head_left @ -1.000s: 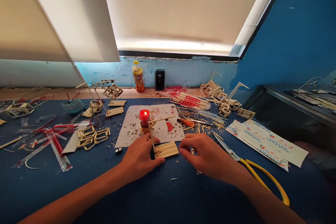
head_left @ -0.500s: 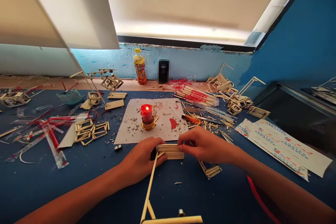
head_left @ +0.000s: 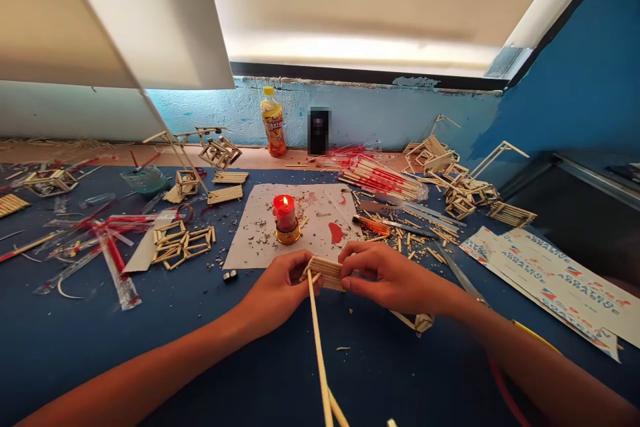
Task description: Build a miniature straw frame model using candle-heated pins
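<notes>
Between my hands is a small stick model (head_left: 327, 273): a flat panel of thin wooden sticks laid side by side, with a long stick arm reaching down toward the bottom edge. My left hand (head_left: 277, 287) pinches the panel's left end. On its right end, my right hand (head_left: 375, 273) grips with bent fingers. The panel is tilted and held above the blue table. Just beyond it, a lit red candle (head_left: 285, 213) stands in a gold holder on a stained paper sheet (head_left: 250, 257). Partly behind my right forearm lies another stick frame (head_left: 417, 323).
On the left are a stick lattice (head_left: 184, 243), plastic wrappers (head_left: 113, 260) and a glass bowl (head_left: 144, 179). To the right lie an orange cutter (head_left: 371, 224), metal blades, stick bits, sandpaper sheets (head_left: 555, 280) and more stick models (head_left: 470, 193). A drink bottle (head_left: 273, 123) stands behind.
The panel has been lifted and tilted, and its long arm has swung to the right. Both hands still hold it. The camera view has shifted slightly.
</notes>
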### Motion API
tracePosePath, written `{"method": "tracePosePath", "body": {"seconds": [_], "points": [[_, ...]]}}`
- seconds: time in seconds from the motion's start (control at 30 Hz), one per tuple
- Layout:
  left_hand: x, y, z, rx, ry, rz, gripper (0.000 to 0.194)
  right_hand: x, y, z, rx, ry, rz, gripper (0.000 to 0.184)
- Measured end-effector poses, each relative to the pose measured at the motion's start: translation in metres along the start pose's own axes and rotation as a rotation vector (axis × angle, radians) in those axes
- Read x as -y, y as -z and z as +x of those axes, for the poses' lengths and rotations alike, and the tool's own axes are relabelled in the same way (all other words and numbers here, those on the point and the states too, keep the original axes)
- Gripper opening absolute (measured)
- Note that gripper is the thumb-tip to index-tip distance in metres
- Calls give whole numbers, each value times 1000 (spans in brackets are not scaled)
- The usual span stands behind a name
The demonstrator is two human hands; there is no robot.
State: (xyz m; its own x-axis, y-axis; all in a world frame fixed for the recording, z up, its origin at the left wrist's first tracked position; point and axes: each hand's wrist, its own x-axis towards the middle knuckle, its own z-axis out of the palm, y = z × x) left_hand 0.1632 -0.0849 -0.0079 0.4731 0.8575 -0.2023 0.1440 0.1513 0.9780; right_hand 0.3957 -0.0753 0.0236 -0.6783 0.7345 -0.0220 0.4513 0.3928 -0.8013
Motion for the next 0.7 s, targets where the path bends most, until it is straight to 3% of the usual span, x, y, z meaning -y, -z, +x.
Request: {"method": "tracePosePath", "body": {"seconds": [0.2,0.43,0.7], "points": [[-6,-13,0,-65,46,-190,33,-3,1,4,48,-39,99,20],[-1,-20,4,-99,126,-267,31,-14,4,6,149,-31,160,24],[1,-25,6,-185,141,-271,14,1,3,-1,-113,-100,2,26]]}}
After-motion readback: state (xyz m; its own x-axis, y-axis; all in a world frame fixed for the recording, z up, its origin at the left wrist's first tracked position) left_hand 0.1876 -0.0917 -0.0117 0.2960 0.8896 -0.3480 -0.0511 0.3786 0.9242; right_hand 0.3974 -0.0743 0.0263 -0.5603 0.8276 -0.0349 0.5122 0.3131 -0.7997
